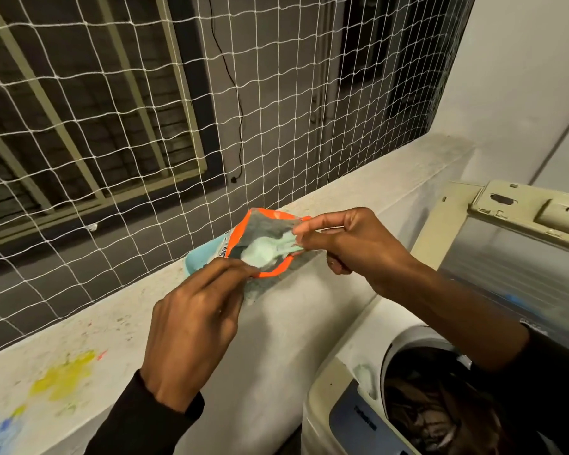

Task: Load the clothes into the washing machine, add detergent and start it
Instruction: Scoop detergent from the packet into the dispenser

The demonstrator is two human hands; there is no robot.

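Note:
An orange-rimmed detergent pouch (266, 238) lies on the concrete ledge (119, 326), its mouth pulled open toward me. My left hand (194, 320) pinches the near rim of the pouch. My right hand (345, 243) pinches a pale green scoop (270, 249) that reaches into the pouch. At the lower right stands the top-loading washing machine (342, 399) with its lid (519, 254) raised, and dark clothes (434, 412) fill the drum.
A light blue tub (196, 261) sits on the ledge behind the pouch. White netting (178, 126) closes off the opening above the ledge. Yellow and blue paint stains mark the ledge at the left. A white wall rises at the right.

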